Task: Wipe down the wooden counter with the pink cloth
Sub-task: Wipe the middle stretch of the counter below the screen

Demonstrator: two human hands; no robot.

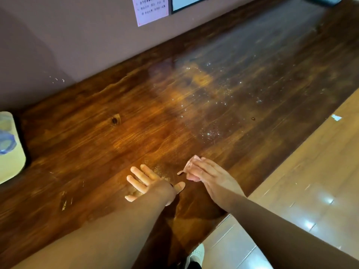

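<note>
1. My right hand (202,171), low and right of centre in the frame, presses the pink cloth (191,165) onto the wooden counter (136,121). My fingers are curled over the bunched cloth, so only its pale edges show past them. Holding it balled under the palm gives me firm pressure for scrubbing.
2. My left hand (149,182) lies flat on the wood just left of the cloth hand, fingers spread wide and holding nothing. I judge it is there to brace me as I lean over the counter.
3. Above my hands, toward the middle and upper right of the frame, the wood glistens with scattered droplets (211,133) and a dull wet sheen. That stretch probably needs wiping next.
4. A small dark spot (253,118) sits at centre right near the front edge; I cannot tell if it is a crumb or a knot in the wood.
5. At the left edge of the frame a pale tray (13,167) holds a blue-capped bottle (6,141), blurred here. It would block a long sweep that way.
6. At the top, a paper notice (151,8) hangs on the wall (58,45), well clear of my path.
</note>
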